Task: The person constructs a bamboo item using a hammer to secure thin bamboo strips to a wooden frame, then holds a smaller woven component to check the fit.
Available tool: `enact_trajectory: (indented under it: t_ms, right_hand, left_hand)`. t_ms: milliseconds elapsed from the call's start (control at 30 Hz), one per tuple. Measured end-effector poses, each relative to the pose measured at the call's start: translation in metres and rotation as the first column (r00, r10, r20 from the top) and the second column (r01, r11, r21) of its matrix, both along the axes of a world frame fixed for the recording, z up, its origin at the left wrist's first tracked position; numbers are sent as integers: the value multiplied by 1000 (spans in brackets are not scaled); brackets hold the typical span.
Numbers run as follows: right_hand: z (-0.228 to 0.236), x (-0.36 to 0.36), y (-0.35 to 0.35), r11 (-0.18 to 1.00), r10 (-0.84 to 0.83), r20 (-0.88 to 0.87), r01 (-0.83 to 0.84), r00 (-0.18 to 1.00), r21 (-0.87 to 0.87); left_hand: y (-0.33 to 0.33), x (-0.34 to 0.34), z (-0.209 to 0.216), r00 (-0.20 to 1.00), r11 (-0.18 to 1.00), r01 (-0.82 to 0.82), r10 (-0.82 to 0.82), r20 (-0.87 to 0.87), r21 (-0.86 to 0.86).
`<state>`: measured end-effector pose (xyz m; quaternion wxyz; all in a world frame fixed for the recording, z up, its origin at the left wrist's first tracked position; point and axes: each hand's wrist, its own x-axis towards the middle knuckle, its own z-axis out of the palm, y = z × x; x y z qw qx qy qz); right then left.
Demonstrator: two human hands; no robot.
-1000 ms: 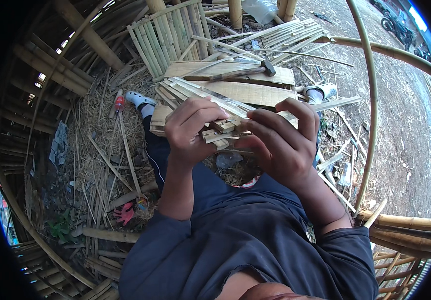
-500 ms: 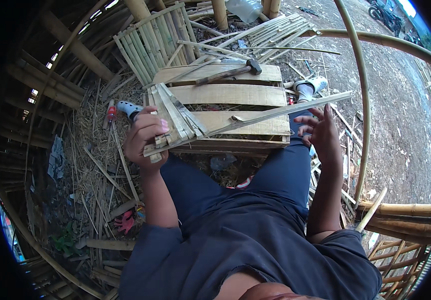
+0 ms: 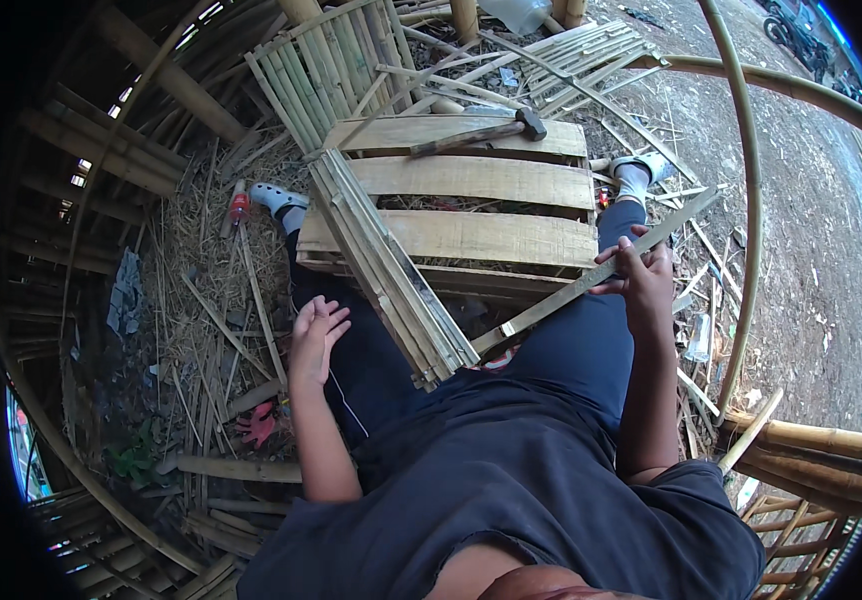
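The right hand (image 3: 648,284) at three o'clock hides part of a thin slat (image 3: 561,298); edges crop the plastic jug (image 3: 518,13) at one o'clock, the dark shirt (image 3: 511,465) at six

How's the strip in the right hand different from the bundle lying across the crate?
The strip is one thin piece; the bundle is many, so it's wider. The right hand holds the strip; no hand touches the bundle. The strip's far end points rightward; the bundle's points leftward. Both are long and pale.
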<state>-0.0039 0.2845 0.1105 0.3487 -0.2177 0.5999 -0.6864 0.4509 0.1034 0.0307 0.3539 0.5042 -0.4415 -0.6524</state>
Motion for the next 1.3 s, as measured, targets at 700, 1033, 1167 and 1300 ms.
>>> enact_trajectory:
  t_ms: [700, 1033, 1167, 1300]
  right_hand:
    - [-25, 14, 9, 986, 50, 167, -21, 985, -168]
    - [-46, 40, 3, 994, 103, 234, -92, 967, -59]
    - [-72, 51, -11, 982, 180, 277, -190, 944, 8]
    - [-86, 67, -27, 955, 258, 341, -293, 904, 54]
  left_hand:
    - [26, -95, 3, 956, 933, -283, 292, 9, -220]
    - [-37, -82, 28, 970, 900, -177, 229, 86, -399]
    - [-97, -72, 15, 969, 869, -115, 204, 137, -481]
    - [-171, -41, -16, 994, 887, 10, 40, 97, -462]
